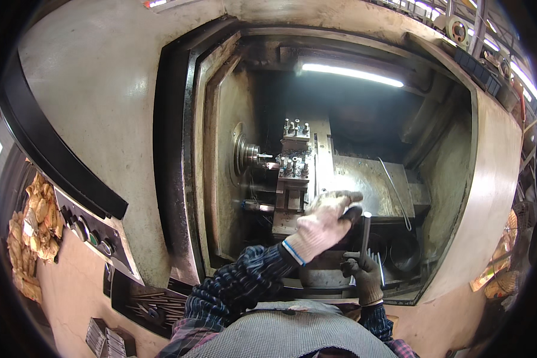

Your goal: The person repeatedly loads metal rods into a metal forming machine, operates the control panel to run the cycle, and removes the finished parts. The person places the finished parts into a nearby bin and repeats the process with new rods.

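Note:
My left hand (324,221), in a pale knit work glove with darkened fingertips, reaches over the lathe bed. Its fingers and thumb are apart, and I see nothing between them. Lower and to the right, my right hand (364,275) wears a dirty glove and grips a metal rod (366,237) standing upright. Thinner bright rods (380,268) show beside its fingers. Beyond the left hand are the bolted tool holders (293,168) on the cross slide. To their left, a thin bright workpiece (265,155) sticks out of the spindle collet (251,153).
A hooked metal wire (394,192) lies on the metal way cover (376,179). A tube lamp (353,75) lights the enclosure. At left are the control panel (89,235), hanging soiled gloves (40,219) and an open bin (121,300) of rods. The right enclosure wall (452,179) bounds the space.

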`<action>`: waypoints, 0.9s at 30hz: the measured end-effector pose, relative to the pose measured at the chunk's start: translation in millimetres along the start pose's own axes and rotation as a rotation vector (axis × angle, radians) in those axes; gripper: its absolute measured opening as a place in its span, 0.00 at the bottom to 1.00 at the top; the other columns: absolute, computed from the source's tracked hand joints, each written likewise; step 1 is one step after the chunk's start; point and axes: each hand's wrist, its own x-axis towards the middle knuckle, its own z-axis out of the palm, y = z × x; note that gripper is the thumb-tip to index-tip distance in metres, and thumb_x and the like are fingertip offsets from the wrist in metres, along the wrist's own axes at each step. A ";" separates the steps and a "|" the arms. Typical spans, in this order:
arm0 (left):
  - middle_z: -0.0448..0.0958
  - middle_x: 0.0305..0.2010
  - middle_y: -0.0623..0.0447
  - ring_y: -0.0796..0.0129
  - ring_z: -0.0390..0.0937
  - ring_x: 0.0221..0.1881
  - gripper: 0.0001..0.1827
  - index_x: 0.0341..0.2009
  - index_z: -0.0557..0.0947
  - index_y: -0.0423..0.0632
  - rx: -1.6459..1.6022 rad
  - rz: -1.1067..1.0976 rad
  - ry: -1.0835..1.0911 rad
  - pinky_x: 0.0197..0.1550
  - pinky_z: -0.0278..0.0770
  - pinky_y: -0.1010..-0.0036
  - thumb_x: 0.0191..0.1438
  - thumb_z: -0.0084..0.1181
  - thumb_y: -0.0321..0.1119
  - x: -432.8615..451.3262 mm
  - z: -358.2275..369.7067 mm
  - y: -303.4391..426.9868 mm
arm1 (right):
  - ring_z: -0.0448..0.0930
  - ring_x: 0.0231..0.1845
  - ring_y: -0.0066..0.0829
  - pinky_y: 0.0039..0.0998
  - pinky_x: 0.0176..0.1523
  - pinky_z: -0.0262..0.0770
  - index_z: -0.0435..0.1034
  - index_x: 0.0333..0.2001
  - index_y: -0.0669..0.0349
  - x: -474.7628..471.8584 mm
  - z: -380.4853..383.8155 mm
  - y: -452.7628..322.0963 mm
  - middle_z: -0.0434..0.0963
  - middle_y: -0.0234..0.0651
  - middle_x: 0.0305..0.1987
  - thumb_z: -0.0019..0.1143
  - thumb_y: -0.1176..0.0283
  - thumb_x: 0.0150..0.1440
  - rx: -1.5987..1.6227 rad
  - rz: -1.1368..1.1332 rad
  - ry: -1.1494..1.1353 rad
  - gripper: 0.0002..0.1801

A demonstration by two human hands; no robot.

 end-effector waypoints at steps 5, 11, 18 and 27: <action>0.84 0.48 0.50 0.60 0.80 0.53 0.15 0.54 0.84 0.58 0.241 0.012 0.184 0.59 0.74 0.60 0.64 0.57 0.39 72.5 -18.6 -34.1 | 0.81 0.30 0.20 0.22 0.38 0.80 0.78 0.52 0.70 -9.3 -15.4 5.4 0.84 0.35 0.34 0.54 0.80 0.64 0.023 -0.024 0.081 0.13; 0.80 0.59 0.50 0.52 0.72 0.64 0.16 0.52 0.86 0.62 0.910 -0.235 0.191 0.72 0.59 0.47 0.62 0.54 0.46 152.3 -103.2 -107.2 | 0.80 0.32 0.17 0.22 0.40 0.80 0.78 0.50 0.72 -30.8 -23.1 -5.0 0.84 0.33 0.34 0.56 0.82 0.64 -0.017 0.054 0.200 0.12; 0.58 0.80 0.46 0.37 0.43 0.82 0.28 0.69 0.76 0.57 1.433 -0.743 -0.457 0.72 0.20 0.22 0.68 0.47 0.48 149.2 -116.8 -225.7 | 0.79 0.31 0.16 0.22 0.38 0.76 0.81 0.48 0.68 -47.2 -37.5 8.3 0.83 0.29 0.32 0.56 0.83 0.62 -0.105 0.053 0.283 0.11; 0.86 0.56 0.51 0.49 0.81 0.60 0.20 0.50 0.90 0.53 1.173 -0.518 -0.444 0.68 0.57 0.32 0.64 0.55 0.50 163.4 -86.8 -246.9 | 0.79 0.30 0.19 0.23 0.37 0.78 0.78 0.47 0.73 -63.5 -55.4 27.0 0.81 0.31 0.30 0.52 0.86 0.61 -0.051 0.018 0.336 0.12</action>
